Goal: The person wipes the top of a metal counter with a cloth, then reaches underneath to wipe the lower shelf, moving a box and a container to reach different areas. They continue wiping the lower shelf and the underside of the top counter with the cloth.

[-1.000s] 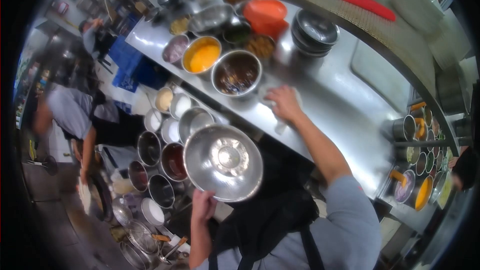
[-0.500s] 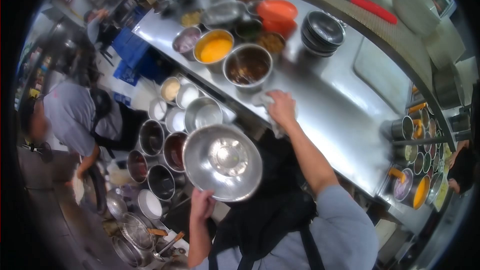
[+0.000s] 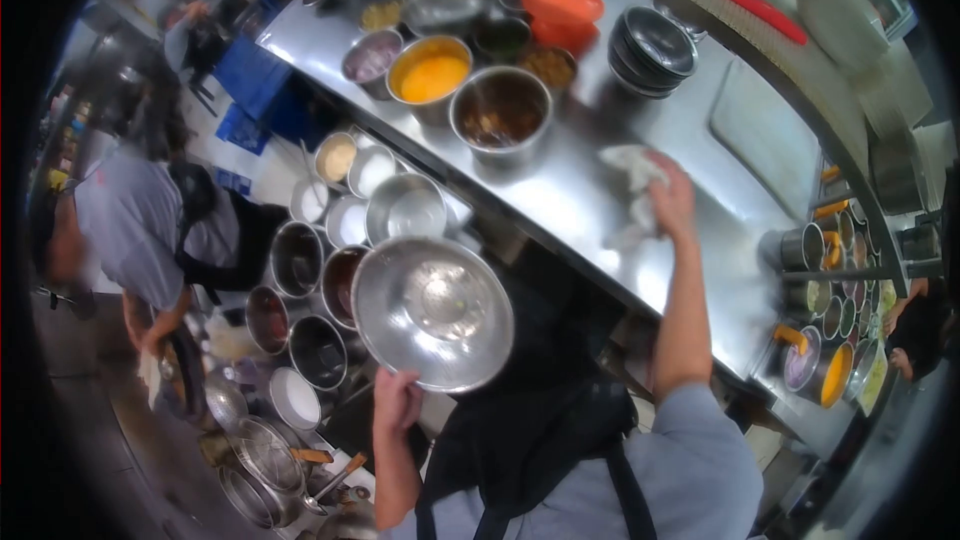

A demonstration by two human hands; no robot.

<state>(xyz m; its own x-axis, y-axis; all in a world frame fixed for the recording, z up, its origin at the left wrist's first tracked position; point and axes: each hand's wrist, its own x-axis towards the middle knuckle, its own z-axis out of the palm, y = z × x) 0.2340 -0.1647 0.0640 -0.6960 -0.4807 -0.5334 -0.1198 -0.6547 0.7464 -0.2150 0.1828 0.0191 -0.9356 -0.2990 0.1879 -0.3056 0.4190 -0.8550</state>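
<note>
My left hand (image 3: 398, 400) grips the rim of a large steel mixing bowl (image 3: 435, 312), its hollow facing up toward me. The bowl hangs in front of my apron, off the table. Over the steel table (image 3: 590, 205), my right hand (image 3: 672, 198) is closed around a crumpled white cloth (image 3: 637, 180), which lies against the tabletop. Left of the cloth stands a steel pot of dark brown sauce (image 3: 500, 112). Beside that is a pot of bright orange-yellow liquid (image 3: 429, 76).
A stack of dark bowls (image 3: 655, 48), an orange bowl (image 3: 562, 10) and a pale cutting board (image 3: 768, 135) are on the table. Several ingredient pots (image 3: 320, 352) stand at lower left. A co-worker (image 3: 155, 220) bends nearby at left. More filled containers (image 3: 838, 375) line the right.
My right hand has moved the cloth right across the tabletop, away from the front edge near the sauce pot. The mixing bowl in my left hand has shifted slightly left.
</note>
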